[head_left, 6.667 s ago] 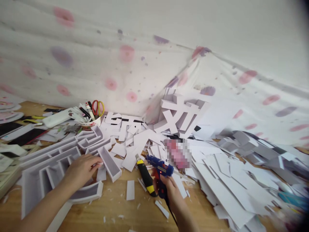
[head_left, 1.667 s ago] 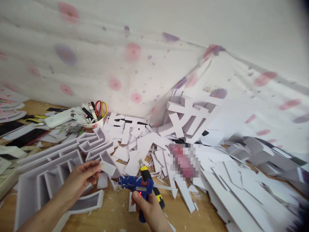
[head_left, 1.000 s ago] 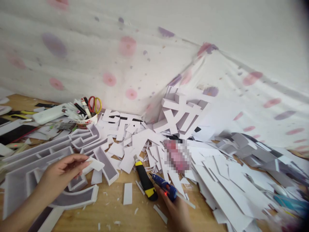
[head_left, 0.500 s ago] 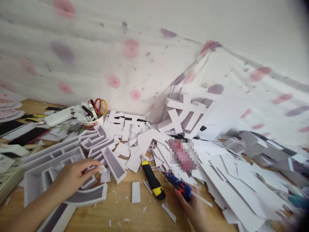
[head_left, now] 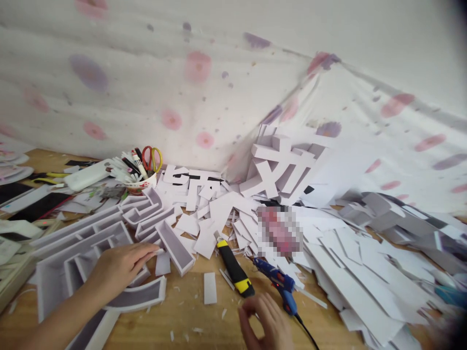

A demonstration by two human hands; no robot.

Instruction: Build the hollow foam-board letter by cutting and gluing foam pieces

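Note:
My left hand [head_left: 124, 267] pinches a small white foam-board piece [head_left: 159, 251] at its fingertips, over white hollow letter frames [head_left: 120, 231]. My right hand [head_left: 268, 318], empty, hovers low over the table with its fingers loosely curved. Just up and right of it lies a blue glue gun [head_left: 275, 277], its small red light on and its cord running toward me. A black and yellow utility knife [head_left: 233, 267] lies beyond my right fingers. Between the hands rests a small white rectangle [head_left: 210, 288].
Stacks of white board strips [head_left: 361, 277] cover the right side. White cut-out letters [head_left: 277, 165] lean near the draped sheet at the back. A cup [head_left: 140, 184] holds pens and scissors [head_left: 152, 158]. Scraps litter the wooden table [head_left: 175, 321].
My right hand has let go of the glue gun and moved left, leaving it on the table. My left hand keeps its pinch on the small white piece, turned slightly.

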